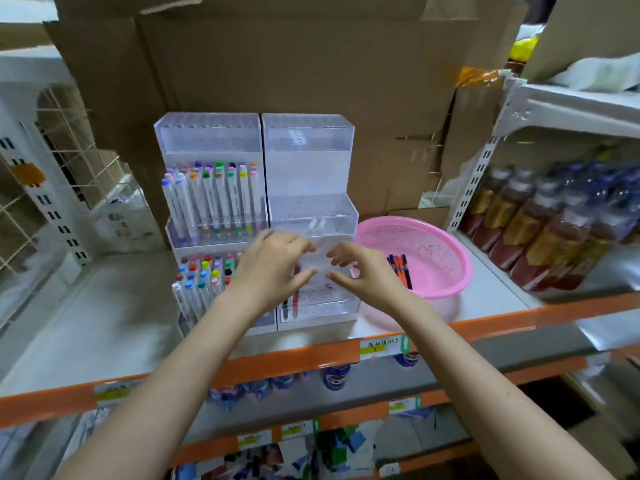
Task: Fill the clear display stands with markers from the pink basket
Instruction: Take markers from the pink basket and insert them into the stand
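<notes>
Two clear tiered acrylic display stands are set side by side on the grey shelf [104, 306]. The left clear stand [211, 140] is packed with white markers with coloured caps [214, 199]. The right clear stand [311, 188] is nearly bare, with only two orange and dark markers [294, 301] seen in its near, lowest tier. The round pink plastic basket [446, 289] sits just right of it, and a few orange and dark markers [401, 268] lie inside.

The left hand [273, 261] and the right hand [363, 271] are held close together in front of the right stand's lower tiers. On each the fingers [301, 244] are loosely curled with the thumb apart. Nothing is seen to be held. Whether the clear wall is touched cannot be told.

Several risks are judged likely from here. The light stand could be nudged back or tipped if a hand presses on it, and the standing markers in its neighbour would be disturbed. A marker could be dropped between slots, since the clear holes are hard to see. The basket, which sits near the shelf's front edge, could be knocked by a careless reach.
</notes>
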Demonstrator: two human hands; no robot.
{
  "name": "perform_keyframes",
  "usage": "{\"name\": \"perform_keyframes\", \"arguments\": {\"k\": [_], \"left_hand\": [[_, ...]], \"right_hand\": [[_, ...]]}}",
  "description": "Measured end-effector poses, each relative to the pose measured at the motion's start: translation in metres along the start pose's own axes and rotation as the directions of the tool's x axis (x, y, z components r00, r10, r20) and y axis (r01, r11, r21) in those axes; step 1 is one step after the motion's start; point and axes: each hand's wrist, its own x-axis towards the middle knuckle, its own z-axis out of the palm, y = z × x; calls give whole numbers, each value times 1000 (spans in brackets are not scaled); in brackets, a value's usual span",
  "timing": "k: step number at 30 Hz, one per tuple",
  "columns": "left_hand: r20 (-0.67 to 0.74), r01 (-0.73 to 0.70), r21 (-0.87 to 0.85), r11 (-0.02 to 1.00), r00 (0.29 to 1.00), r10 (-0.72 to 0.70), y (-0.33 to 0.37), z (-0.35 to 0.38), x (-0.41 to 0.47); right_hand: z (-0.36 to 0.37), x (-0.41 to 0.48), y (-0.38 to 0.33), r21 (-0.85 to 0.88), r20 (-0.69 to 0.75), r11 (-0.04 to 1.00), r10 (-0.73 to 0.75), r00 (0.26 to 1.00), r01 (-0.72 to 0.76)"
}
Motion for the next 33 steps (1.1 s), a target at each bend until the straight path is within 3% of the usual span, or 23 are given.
{"name": "perform_keyframes", "arguments": {"k": [4, 13, 19, 25, 29, 33], "left_hand": [[7, -94, 79, 992, 996, 93, 24, 16, 24], [26, -124, -140, 982, 991, 128, 92, 85, 94], [253, 141, -202, 969, 964, -87, 102, 145, 119], [432, 448, -47, 893, 815, -387, 102, 177, 143], [518, 487, 23, 873, 741, -427, 102, 185, 148], [548, 492, 39, 870, 717, -430, 103, 185, 152]], "right_hand": [[-20, -8, 22, -38, -50, 999, 14, 999, -16], [-70, -8, 109, -103, -45, 977, 184, 982, -187], [-71, 15, 166, -201, 152, 930, 341, 928, -309], [-59, 41, 194, -305, 271, 857, 497, 824, -416], [-57, 44, 199, -320, 298, 844, 520, 800, -430], [-57, 43, 199, -336, 299, 836, 530, 793, -433]]}}
